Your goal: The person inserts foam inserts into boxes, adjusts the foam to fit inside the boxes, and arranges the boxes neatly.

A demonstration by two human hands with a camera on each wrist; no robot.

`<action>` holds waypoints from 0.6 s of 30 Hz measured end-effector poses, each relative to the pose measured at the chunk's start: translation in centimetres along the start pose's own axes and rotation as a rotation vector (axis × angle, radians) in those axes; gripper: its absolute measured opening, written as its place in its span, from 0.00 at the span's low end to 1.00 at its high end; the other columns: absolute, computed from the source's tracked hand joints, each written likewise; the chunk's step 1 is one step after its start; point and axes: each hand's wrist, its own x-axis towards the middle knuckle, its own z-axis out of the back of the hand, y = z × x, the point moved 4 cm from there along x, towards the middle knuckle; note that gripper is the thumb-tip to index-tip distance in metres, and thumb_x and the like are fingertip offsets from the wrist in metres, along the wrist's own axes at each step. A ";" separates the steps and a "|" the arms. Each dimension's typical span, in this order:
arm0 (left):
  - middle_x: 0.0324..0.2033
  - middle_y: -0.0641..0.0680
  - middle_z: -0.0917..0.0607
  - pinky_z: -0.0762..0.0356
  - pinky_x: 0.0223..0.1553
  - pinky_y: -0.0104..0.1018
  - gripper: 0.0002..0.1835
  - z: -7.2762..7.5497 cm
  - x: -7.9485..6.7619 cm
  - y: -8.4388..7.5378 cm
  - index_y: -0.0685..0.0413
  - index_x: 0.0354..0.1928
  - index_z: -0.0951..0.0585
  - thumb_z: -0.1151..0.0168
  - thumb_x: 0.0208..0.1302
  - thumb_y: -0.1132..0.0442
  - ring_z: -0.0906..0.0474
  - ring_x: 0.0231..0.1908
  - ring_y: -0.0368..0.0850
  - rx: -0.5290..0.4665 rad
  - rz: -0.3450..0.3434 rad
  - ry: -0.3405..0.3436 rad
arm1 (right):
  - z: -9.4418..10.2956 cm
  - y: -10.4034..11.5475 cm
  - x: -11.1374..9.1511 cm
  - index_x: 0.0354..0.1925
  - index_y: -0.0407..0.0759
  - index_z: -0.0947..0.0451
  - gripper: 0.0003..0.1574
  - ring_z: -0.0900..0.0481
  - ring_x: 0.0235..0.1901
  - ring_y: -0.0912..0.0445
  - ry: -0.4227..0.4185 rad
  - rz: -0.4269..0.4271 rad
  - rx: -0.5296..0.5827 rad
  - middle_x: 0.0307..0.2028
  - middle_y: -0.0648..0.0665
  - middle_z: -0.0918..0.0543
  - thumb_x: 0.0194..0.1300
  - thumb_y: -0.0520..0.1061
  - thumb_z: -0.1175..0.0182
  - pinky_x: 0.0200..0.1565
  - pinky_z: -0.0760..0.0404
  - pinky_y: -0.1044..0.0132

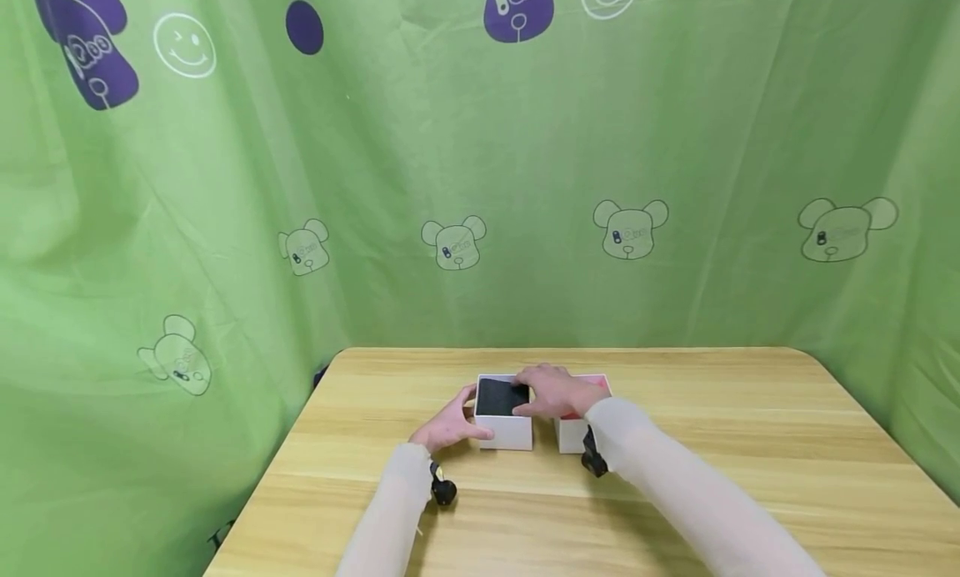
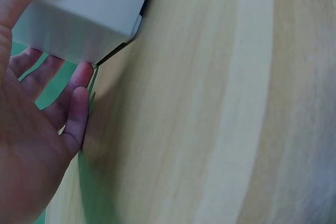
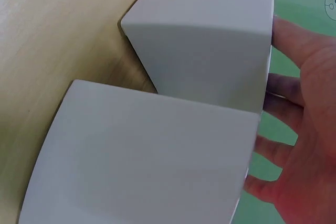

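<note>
In the head view a white box [image 1: 506, 434] stands on the table, with a black flat-topped piece [image 1: 498, 398] filling its opening. My left hand [image 1: 450, 423] grips this box from the left, thumb on the front face and fingers toward the back. In the left wrist view the box's white wall [image 2: 89, 9] lies between thumb and fingers. My right hand [image 1: 551, 391] reaches across from the right, its spread fingers touching the black piece near the right rim. Beneath that hand is a second white box [image 1: 567, 435] with something red [image 1: 597, 382] inside, partly hidden.
Both boxes stand close together on the wooden table [image 1: 712, 460], a narrow gap between them. A green patterned curtain [image 1: 525, 143] hangs behind and at both sides. Black wrist cameras are strapped under both sleeves.
</note>
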 end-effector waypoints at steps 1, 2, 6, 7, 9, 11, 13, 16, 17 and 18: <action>0.66 0.63 0.40 0.26 0.52 0.41 0.51 0.0 0.0 0.0 0.60 0.72 0.52 0.31 0.51 0.74 0.32 0.59 0.56 0.000 -0.001 0.000 | 0.0 0.1 0.1 0.58 0.40 0.27 0.33 0.34 0.59 0.40 -0.001 0.003 0.004 0.58 0.39 0.26 0.61 0.57 0.38 0.59 0.38 0.42; 0.66 0.63 0.40 0.26 0.53 0.41 0.51 0.0 0.0 0.0 0.60 0.72 0.52 0.31 0.51 0.74 0.32 0.59 0.56 0.002 0.000 -0.002 | -0.1 0.2 0.2 0.59 0.41 0.27 0.33 0.34 0.59 0.40 -0.001 0.007 0.007 0.58 0.39 0.26 0.61 0.57 0.38 0.59 0.39 0.42; 0.66 0.62 0.39 0.26 0.52 0.41 0.50 0.0 0.0 0.2 0.59 0.71 0.50 0.31 0.51 0.73 0.31 0.58 0.54 0.002 0.003 -0.001 | -0.5 0.6 0.7 0.59 0.41 0.27 0.33 0.32 0.58 0.43 0.004 0.013 0.013 0.58 0.41 0.25 0.61 0.57 0.38 0.58 0.37 0.44; 0.66 0.62 0.38 0.26 0.52 0.41 0.50 0.0 0.1 0.3 0.59 0.71 0.50 0.31 0.50 0.74 0.30 0.57 0.54 0.000 0.004 0.001 | -0.6 0.7 0.8 0.58 0.41 0.26 0.32 0.31 0.57 0.43 0.004 0.015 0.014 0.57 0.41 0.25 0.61 0.56 0.37 0.58 0.36 0.44; 0.64 0.62 0.36 0.26 0.52 0.40 0.49 0.0 0.1 0.3 0.59 0.71 0.49 0.31 0.50 0.74 0.29 0.56 0.53 -0.009 0.006 0.004 | -0.8 0.8 1.1 0.58 0.41 0.26 0.32 0.30 0.56 0.44 0.004 0.014 0.016 0.56 0.42 0.24 0.61 0.56 0.37 0.57 0.35 0.45; 0.63 0.63 0.34 0.26 0.52 0.41 0.49 0.0 0.1 0.3 0.59 0.71 0.49 0.31 0.50 0.75 0.28 0.55 0.53 -0.022 0.005 0.008 | -1.0 0.9 1.4 0.57 0.41 0.26 0.31 0.30 0.55 0.45 0.000 0.018 0.017 0.56 0.42 0.24 0.60 0.56 0.36 0.56 0.35 0.46; 0.62 0.63 0.33 0.26 0.52 0.40 0.49 0.1 0.2 0.3 0.59 0.71 0.49 0.31 0.50 0.75 0.28 0.55 0.53 -0.019 0.002 0.007 | -1.1 0.9 1.7 0.57 0.41 0.25 0.31 0.30 0.55 0.45 -0.005 0.024 0.015 0.55 0.43 0.23 0.60 0.56 0.36 0.55 0.34 0.46; 0.63 0.61 0.33 0.26 0.52 0.40 0.49 0.2 0.3 0.4 0.57 0.71 0.48 0.30 0.50 0.74 0.28 0.56 0.52 -0.005 -0.005 0.002 | -1.3 1.1 2.3 0.57 0.41 0.25 0.32 0.29 0.53 0.46 -0.011 0.032 0.014 0.54 0.43 0.23 0.59 0.56 0.35 0.54 0.34 0.46; 0.63 0.60 0.34 0.26 0.53 0.39 0.49 0.3 0.4 0.5 0.57 0.71 0.48 0.30 0.50 0.74 0.29 0.57 0.52 0.001 -0.007 0.000 | -1.3 1.2 2.5 0.57 0.41 0.25 0.32 0.29 0.53 0.46 -0.011 0.033 0.017 0.54 0.43 0.22 0.59 0.56 0.35 0.54 0.33 0.46; 0.64 0.60 0.34 0.26 0.53 0.39 0.49 0.3 0.4 0.5 0.56 0.71 0.47 0.30 0.50 0.74 0.29 0.57 0.51 0.006 -0.008 -0.002 | -1.4 1.3 2.6 0.56 0.41 0.25 0.32 0.28 0.52 0.46 -0.013 0.036 0.022 0.53 0.43 0.22 0.58 0.56 0.35 0.54 0.33 0.46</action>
